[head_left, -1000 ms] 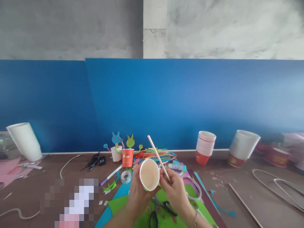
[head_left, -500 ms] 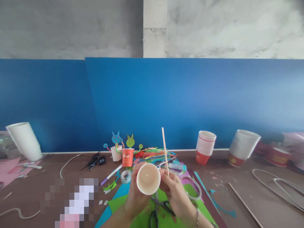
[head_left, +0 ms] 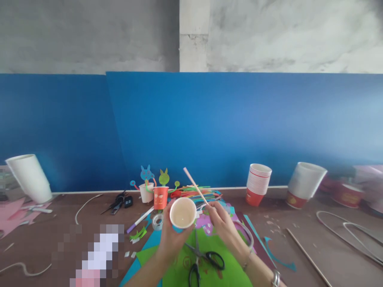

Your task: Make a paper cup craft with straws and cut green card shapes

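Note:
My left hand [head_left: 172, 243] is wrapped round a paper cup [head_left: 182, 213], its open mouth facing me. My right hand [head_left: 220, 217] pinches the lower end of a pale pink straw [head_left: 196, 186], which slants up and left, apart from the cup. Below both hands, black-handled scissors [head_left: 199, 253] lie spread on green paper [head_left: 179, 271]. Behind the cup stand a red cup with a green animal head [head_left: 160, 197] and a white cup with a blue animal head [head_left: 146, 193].
A tape roll [head_left: 157, 221] and a purple-ended marker [head_left: 140, 220] lie left of the cup. Colourful sticks [head_left: 206, 193] are piled behind. Cup stacks [head_left: 259, 183] stand at right, another stack [head_left: 30, 178] at far left. A long thin stick [head_left: 308, 256] lies on the brown table [head_left: 287, 275].
My right hand has moved away from the cup, and the straw now tilts left instead of near upright. The cup has shifted slightly up and left, uncovering more of the scissors.

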A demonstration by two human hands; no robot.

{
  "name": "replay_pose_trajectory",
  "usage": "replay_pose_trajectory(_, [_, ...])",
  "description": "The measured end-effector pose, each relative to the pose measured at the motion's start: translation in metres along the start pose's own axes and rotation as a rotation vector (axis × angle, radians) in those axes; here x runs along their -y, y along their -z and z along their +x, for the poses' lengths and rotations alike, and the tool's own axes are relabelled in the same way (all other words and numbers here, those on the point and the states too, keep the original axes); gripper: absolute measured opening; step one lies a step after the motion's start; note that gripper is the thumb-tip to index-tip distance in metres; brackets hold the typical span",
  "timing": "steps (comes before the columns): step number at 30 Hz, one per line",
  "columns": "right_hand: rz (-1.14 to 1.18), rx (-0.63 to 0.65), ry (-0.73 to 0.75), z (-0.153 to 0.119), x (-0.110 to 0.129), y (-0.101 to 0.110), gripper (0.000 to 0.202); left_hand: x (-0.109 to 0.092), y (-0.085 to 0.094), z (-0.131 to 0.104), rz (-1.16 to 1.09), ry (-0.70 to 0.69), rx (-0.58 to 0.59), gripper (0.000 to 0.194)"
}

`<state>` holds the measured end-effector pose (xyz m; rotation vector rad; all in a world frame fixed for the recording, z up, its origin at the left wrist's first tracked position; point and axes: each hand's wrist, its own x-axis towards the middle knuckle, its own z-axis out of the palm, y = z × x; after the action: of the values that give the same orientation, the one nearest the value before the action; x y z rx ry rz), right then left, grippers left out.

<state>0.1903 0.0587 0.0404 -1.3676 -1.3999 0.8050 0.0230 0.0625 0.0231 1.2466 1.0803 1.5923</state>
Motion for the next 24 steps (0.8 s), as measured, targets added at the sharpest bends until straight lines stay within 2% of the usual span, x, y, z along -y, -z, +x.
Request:
replay_pose_trajectory(2, [-0.307, -0.041, 0.100, 0.010, -0.014, 0.011, 0.021, 0.004, 0.000, 0.005, 0.035, 0.060, 0.075, 0.061])
replay_pose_trajectory(5, [-0.648, 0.063, 0.133, 0.020, -0.029, 0.024, 0.018, 0.008, 0.002, 0.010, 0.067, 0.090, 0.187, 0.059])
replay_pose_trajectory(7, [-0.746, 0.139, 0.121, 0.023, -0.034, 0.030, 0.019, 0.008, 0.002, 0.012, 0.085, 0.082, 0.220, 0.059])
replay_pose_trajectory(11, [-0.790, 0.205, 0.128, 0.026, -0.038, 0.037, 0.017, 0.012, 0.006, 0.014, 0.129, 0.084, 0.245, 0.064])
replay_pose_trajectory(15, [-0.847, 0.241, 0.091, 0.027, -0.041, 0.041, 0.023, 0.022, 0.012, 0.014, 0.214, 0.042, 0.360, 0.067])
replay_pose_trajectory(19, [-0.880, 0.269, 0.057, 0.025, -0.042, 0.040, 0.029, 0.029, 0.013, 0.010, 0.195, 0.029, 0.458, 0.087])
replay_pose_trajectory(21, [-0.885, 0.270, 0.052, 0.023, -0.042, 0.039, 0.029, 0.032, 0.012, 0.007, 0.169, 0.042, 0.456, 0.094])
replay_pose_trajectory(24, [-0.874, 0.260, 0.072, 0.023, -0.039, 0.038, 0.026, 0.035, 0.013, 0.007, 0.190, -0.026, 0.395, 0.082])
